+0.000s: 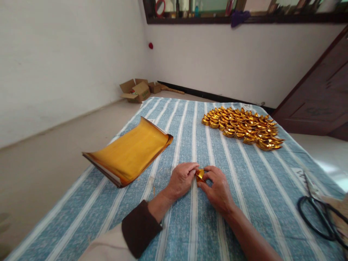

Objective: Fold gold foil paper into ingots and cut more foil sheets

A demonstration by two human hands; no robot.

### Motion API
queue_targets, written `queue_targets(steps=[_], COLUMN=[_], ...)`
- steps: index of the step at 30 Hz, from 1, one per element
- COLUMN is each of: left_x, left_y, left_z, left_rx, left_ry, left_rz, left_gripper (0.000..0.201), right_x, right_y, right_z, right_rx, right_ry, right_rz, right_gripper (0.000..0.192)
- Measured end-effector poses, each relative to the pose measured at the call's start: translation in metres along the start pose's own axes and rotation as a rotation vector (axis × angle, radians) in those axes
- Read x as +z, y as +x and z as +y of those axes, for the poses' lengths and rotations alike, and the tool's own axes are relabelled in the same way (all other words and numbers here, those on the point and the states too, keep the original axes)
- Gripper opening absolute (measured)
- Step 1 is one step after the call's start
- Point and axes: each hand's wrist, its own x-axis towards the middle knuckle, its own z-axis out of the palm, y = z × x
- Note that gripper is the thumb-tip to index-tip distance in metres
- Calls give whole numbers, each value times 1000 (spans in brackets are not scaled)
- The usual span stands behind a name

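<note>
Between both hands is a small folded gold foil paper piece (200, 174), held just above or on the striped cloth. My left hand (182, 180) is closed, its thumb and fingertips pinching the piece's left side. From the right, my right hand (217, 186) grips the same piece with thumb and fingers. Part of the piece is hidden by the fingers. A stack of gold foil sheets (130, 150) with curled edges lies to the left. Beyond my right hand, many finished-looking gold paper ingots (241, 127) stand in close rows.
The blue and white striped cloth (178, 145) covers the table. Black-handled scissors (317, 214) lie at the right edge beside a brownish item. Open cardboard boxes (138, 90) sit on the floor past the far left corner. A dark red door (318, 87) is at right.
</note>
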Motion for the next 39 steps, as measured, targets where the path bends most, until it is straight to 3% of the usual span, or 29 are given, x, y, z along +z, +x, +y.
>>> queue_targets(steps=[6,14,20,27,33,39], left_x=[-3,-6,-10,-9,-10,-12], left_y=[-1,3,3,2,1,1], left_z=[4,8,11,11,12,16], left_rx=[-110,-421,-551,-637,-636,-626], left_ry=[-216,-646,-852,-969,-935,-932], left_rz=[39,58,43,19,13,-83], left_gripper=[27,26,32,34,33,30], right_x=[-1,-2,-4,-6,-7,-8], right_y=[2,1,0,0,0,0], right_z=[0,-6,-10,-13,-13,-12], right_rx=[16,57,24,-29,-57,-30], right_ry=[71,204,265,293,285,290], right_rz=[10,44,55,64,49,62], right_gripper=[11,10,9,8,8,7])
